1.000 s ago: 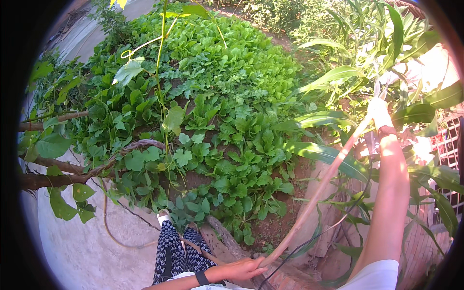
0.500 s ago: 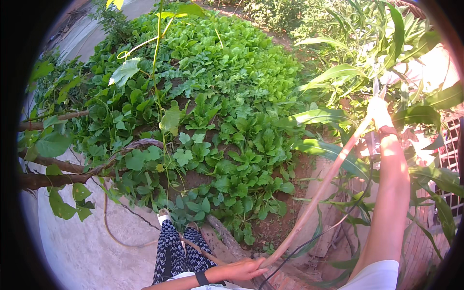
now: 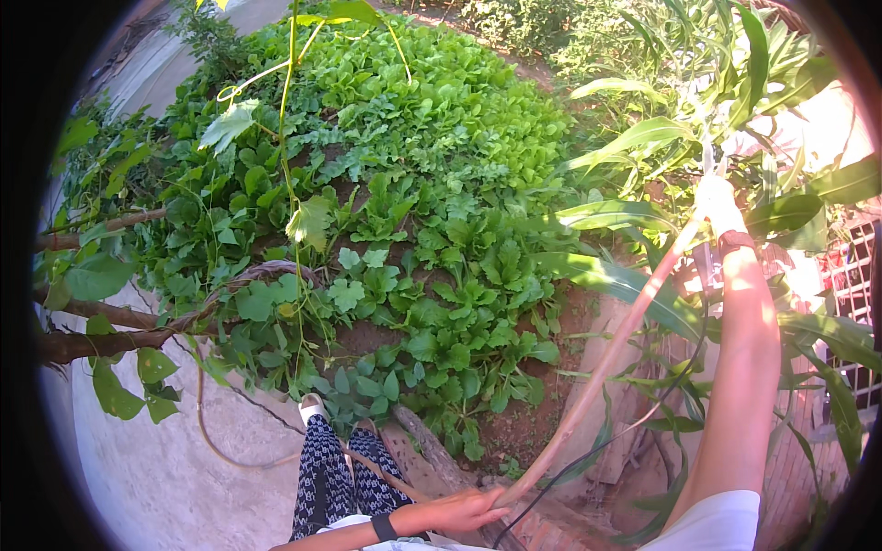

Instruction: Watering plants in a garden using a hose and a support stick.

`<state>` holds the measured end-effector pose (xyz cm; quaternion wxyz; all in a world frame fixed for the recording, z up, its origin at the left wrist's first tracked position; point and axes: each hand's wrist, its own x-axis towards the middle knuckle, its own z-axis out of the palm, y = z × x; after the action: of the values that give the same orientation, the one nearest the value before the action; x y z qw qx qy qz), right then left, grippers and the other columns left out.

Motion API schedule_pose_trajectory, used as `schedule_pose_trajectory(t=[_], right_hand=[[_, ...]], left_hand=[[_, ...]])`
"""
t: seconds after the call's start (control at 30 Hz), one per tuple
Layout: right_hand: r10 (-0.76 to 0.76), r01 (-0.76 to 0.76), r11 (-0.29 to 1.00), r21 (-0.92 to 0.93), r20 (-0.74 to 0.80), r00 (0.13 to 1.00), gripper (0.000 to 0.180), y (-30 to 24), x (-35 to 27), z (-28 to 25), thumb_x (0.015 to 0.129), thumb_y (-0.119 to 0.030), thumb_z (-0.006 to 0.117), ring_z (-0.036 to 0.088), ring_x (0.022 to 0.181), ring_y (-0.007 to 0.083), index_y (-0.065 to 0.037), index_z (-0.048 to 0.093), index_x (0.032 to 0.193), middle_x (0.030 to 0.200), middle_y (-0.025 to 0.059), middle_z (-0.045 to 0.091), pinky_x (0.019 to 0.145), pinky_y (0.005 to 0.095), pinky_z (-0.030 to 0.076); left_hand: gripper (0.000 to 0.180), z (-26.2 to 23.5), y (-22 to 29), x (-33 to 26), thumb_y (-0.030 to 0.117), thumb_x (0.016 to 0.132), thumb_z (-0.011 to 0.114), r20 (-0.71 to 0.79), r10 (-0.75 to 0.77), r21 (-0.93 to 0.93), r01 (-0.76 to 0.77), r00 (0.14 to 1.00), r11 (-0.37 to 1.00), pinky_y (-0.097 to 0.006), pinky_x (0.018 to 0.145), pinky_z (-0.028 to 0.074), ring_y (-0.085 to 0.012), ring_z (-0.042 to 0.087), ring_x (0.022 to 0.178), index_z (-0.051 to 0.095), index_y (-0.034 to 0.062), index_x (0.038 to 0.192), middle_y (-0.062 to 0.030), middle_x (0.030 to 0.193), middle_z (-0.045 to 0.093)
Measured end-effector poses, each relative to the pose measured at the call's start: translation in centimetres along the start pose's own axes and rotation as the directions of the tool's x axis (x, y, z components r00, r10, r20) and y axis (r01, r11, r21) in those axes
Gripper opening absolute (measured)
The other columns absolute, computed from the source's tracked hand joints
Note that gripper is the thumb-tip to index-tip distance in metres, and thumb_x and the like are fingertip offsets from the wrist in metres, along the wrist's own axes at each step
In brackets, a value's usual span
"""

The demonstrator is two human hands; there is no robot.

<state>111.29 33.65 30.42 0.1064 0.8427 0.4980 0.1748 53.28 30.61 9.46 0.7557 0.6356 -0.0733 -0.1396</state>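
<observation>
A long tan hose (image 3: 602, 381) slants up across the right side. Low in the middle, my left hand (image 3: 464, 511) is closed round it, with a dark band on the wrist. My right hand (image 3: 719, 204) stretches far out to the right and grips the upper part of the hose; strong sunlight washes out its fingers. Pale streaks rise just beyond that hand and look like water, though glare blurs them. Long-leaved green stalks (image 3: 643, 138) surround my right hand. A thin dark cable (image 3: 602, 448) runs below the hose.
A bed of leafy greens (image 3: 441, 239) fills the middle. A vine (image 3: 287, 138) hangs before it, and brown branches (image 3: 106, 344) reach in from the left. The hose trails over concrete (image 3: 138, 468). A log (image 3: 427, 445) lies by my feet; a lattice crate (image 3: 854, 275) stands right.
My right hand has shifted slightly up and left with the hose. The hanging vine appears a little further left. My left hand has stayed almost still.
</observation>
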Motion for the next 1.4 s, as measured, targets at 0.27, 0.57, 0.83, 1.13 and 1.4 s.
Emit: schedule_pose_trajectory(t=[0.27,0.57,0.83,1.13,1.4], right_hand=[[-0.128,0.097,0.936,-0.338,-0.071,0.989,0.010,2.9,0.9,1.2,0.073,-0.008,0.046,0.050,0.045,0.0155,-0.003,0.052,0.066,0.052,0.0057,0.049,0.042,0.0253,0.041],[-0.087,0.118,0.937,-0.329,0.107,0.990,0.007,4.2,1.0,1.8,0.077,-0.007,0.046,0.043,0.044,0.0087,-0.005,0.049,0.071,0.055,-0.0007,0.044,0.038,0.0212,0.035],[0.034,-0.030,0.988,0.150,-0.024,0.999,0.011,7.8,-0.6,3.1,0.069,-0.012,0.051,0.053,0.050,0.0164,-0.005,0.057,0.065,0.056,0.0063,0.053,0.042,0.0276,0.041],[0.143,0.129,0.597,-0.792,0.263,0.954,0.015,3.6,1.1,3.3,0.067,-0.019,0.053,0.060,0.061,0.0183,-0.009,0.064,0.070,0.067,0.0042,0.061,0.045,0.0321,0.046],[0.072,-0.059,0.980,-0.192,0.062,0.995,0.013,5.4,0.6,4.1,0.066,-0.016,0.052,0.055,0.053,0.0181,-0.008,0.059,0.060,0.058,0.0063,0.056,0.042,0.0301,0.042]], left_hand=[[0.039,0.2,-0.2,0.3,0.037,0.085,0.037,0.024,0.000,0.018,-0.001,1.000,1.000,-0.040,0.050,0.039,-0.0372,0.050,0.058,0.037,-0.0009,0.094,-0.0212,0.058,0.048],[0.037,0.6,-0.8,0.4,0.036,0.085,0.038,0.017,0.025,0.024,-0.026,1.000,0.999,-0.040,0.049,0.038,-0.0365,0.050,0.056,0.037,-0.0004,0.094,-0.0203,0.056,0.047],[0.035,0.6,-0.6,0.4,0.034,0.085,0.039,0.020,0.042,0.018,-0.042,0.999,0.999,-0.039,0.047,0.038,-0.0356,0.050,0.053,0.037,0.0001,0.093,-0.0193,0.054,0.046],[0.036,0.3,-0.6,0.3,0.033,0.085,0.040,-0.008,0.045,0.000,-0.045,0.999,0.999,-0.039,0.047,0.038,-0.0359,0.049,0.053,0.036,-0.0018,0.091,-0.0198,0.054,0.046],[0.037,0.2,-0.8,0.3,0.033,0.085,0.039,-0.002,0.019,0.027,-0.019,1.000,0.999,-0.038,0.049,0.038,-0.0357,0.050,0.056,0.036,-0.0027,0.093,-0.0204,0.056,0.047]])
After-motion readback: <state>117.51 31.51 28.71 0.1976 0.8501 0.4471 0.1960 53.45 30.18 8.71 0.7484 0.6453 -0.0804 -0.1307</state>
